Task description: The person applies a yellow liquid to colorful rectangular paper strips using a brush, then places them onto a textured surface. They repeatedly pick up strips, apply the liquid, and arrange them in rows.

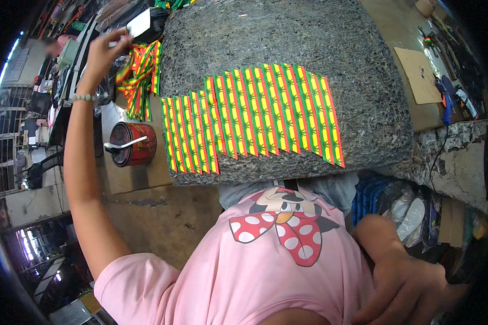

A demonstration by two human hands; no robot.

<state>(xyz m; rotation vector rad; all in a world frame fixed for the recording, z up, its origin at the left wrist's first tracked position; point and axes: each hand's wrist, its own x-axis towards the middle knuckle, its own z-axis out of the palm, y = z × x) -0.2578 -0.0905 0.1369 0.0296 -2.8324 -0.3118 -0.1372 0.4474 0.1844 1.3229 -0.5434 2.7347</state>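
Striped strips (255, 111) in red, yellow and green with a leaf pattern lie side by side in a slanting row on a rough grey block (363, 81). My left hand (111, 46) is stretched out to the far left, its fingers pinched together beside a tangled bundle of like strips (141, 76). What the pinch holds, if anything, is too small to make out. Close by is a white card (139, 23). My right hand (406, 281) is raised near my body at the lower right, away from the strips; its fingers are partly hidden and blurred.
Left of the block stands a red tin (143, 143) with a dark top and a white-handled brush (127, 144) across it. A tan board (417, 75) and assorted tools lie on the right-hand bench. Blue items and plastic-wrapped soles (412, 219) sit below it.
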